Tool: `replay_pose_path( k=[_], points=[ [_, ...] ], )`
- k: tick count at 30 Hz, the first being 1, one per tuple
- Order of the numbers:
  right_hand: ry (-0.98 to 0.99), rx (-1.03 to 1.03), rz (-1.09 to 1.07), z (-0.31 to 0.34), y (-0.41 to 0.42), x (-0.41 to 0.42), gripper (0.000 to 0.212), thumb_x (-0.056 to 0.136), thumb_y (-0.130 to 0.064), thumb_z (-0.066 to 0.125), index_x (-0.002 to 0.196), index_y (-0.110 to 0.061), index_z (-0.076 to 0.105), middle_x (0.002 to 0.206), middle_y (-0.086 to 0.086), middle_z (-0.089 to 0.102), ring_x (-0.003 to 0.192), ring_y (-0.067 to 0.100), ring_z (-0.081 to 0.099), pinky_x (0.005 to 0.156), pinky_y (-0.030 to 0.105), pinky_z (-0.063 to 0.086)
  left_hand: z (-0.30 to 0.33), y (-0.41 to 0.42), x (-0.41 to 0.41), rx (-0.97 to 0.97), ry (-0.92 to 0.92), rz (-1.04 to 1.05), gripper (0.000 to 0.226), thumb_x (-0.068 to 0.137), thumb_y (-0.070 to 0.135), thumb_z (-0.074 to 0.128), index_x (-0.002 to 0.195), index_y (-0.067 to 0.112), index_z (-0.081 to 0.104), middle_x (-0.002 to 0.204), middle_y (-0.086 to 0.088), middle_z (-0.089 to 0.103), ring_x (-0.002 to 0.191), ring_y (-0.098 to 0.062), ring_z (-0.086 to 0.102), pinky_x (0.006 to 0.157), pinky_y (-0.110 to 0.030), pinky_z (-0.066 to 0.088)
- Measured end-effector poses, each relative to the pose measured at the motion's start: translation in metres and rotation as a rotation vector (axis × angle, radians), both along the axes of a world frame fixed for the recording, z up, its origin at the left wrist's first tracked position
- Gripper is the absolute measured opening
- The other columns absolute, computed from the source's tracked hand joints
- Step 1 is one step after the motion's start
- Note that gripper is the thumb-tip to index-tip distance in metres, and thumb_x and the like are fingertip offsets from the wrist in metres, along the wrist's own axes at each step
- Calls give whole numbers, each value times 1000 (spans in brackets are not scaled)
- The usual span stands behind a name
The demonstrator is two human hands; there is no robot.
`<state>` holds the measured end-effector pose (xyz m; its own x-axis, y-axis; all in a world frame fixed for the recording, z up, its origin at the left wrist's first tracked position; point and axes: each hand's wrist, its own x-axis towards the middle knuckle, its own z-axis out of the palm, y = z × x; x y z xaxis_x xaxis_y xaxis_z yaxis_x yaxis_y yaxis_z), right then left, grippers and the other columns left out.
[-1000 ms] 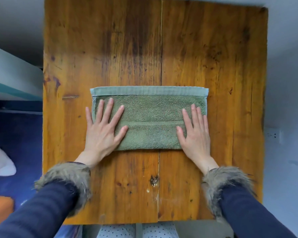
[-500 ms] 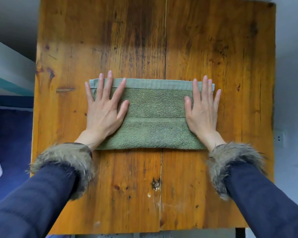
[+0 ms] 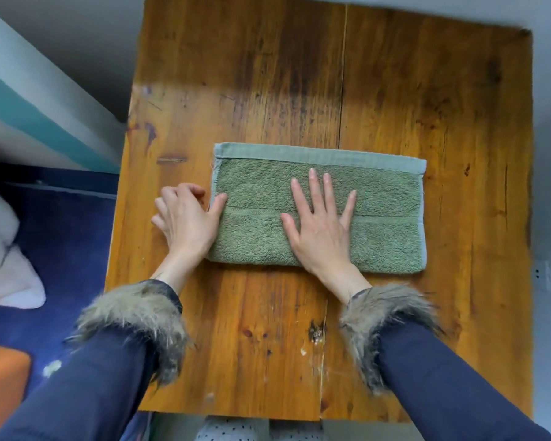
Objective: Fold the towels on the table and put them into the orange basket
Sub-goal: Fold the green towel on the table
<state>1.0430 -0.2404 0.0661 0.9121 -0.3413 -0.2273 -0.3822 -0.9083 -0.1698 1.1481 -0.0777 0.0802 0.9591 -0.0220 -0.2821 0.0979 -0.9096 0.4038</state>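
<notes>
Green towel [image 3: 376,218] lies under flat, spread right hand [image 3: 320,230]; left hand [image 3: 185,218] pinches its left edge.

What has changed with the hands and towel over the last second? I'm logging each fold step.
The left hand slid off to the green towel's left end, thumb on top, fingers curled at its edge. The right hand moved to the middle, flat. The towel stayed folded on the table.

Nubby terry towel [image 3: 379,198], glossy wooden table [image 3: 395,90]
</notes>
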Motion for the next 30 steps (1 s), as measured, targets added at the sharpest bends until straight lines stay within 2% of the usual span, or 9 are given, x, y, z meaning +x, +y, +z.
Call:
replay_pose_path(
  k=[4,8,12,15,18,21,25,28,30],
  points=[
    [11,-30,-4,-5,2,-1,61,93,-53,14,149,-29,4,157,-1,-8,144,18,-12,111,58,-12,6,-7,5,61,90,-5,38,85,48,57,107,17,58,124,-12,42,121,-31,32,97,-42,24],
    [-13,-35,-22,-5,4,-1,62,92,-53,14,149,-28,9,158,1,0,145,19,-5,111,56,-9,12,-15,11,94,140,-30,34,84,41,57,108,17,61,125,-13,45,121,-32,34,97,-41,24],
    [-13,-38,-19,-6,4,-1,61,92,-53,14,148,-29,9,158,0,-1,145,19,-5,111,56,-9,16,-11,11,95,49,-111,26,84,38,55,98,17,60,104,-10,65,106,-31,51,89,-39,29],
    [-25,-44,-24,-7,5,-1,61,93,-52,16,148,-28,12,158,1,4,145,21,-1,111,57,-7,18,-6,15,-10,145,-73,20,83,38,60,93,20,58,98,-5,67,103,-29,57,92,-38,31],
    [-23,-52,-23,-8,5,-1,61,93,-52,17,148,-28,12,158,2,6,146,22,2,111,58,-5,21,0,27,-274,348,52,20,73,34,72,80,19,60,88,-3,66,95,-28,63,89,-36,47],
    [-6,-58,-21,-9,4,-1,61,93,-52,17,149,-28,10,158,2,2,146,21,-1,111,59,-6,31,3,32,-433,515,17,15,82,9,67,94,14,60,80,-1,63,72,-10,59,63,-19,47],
    [15,-46,-14,-8,3,0,61,94,-52,18,149,-30,5,156,-2,-8,145,20,-8,110,60,-11,43,7,31,-558,626,-40,25,88,3,57,109,17,53,83,-1,56,83,-14,59,75,-32,55],
    [39,-40,-2,-5,2,0,61,94,-53,17,148,-31,0,152,-4,-18,144,20,-13,110,62,-12,50,10,27,-566,642,-69,29,90,4,55,116,16,50,83,-2,51,82,-14,58,72,-36,57],
    [71,-30,1,-1,2,0,61,94,-54,15,148,-32,-4,151,-4,-22,144,20,-17,109,63,-12,58,9,24,-573,624,-86,30,90,5,56,117,16,50,82,-2,49,78,-14,58,66,-32,58]
  ],
)
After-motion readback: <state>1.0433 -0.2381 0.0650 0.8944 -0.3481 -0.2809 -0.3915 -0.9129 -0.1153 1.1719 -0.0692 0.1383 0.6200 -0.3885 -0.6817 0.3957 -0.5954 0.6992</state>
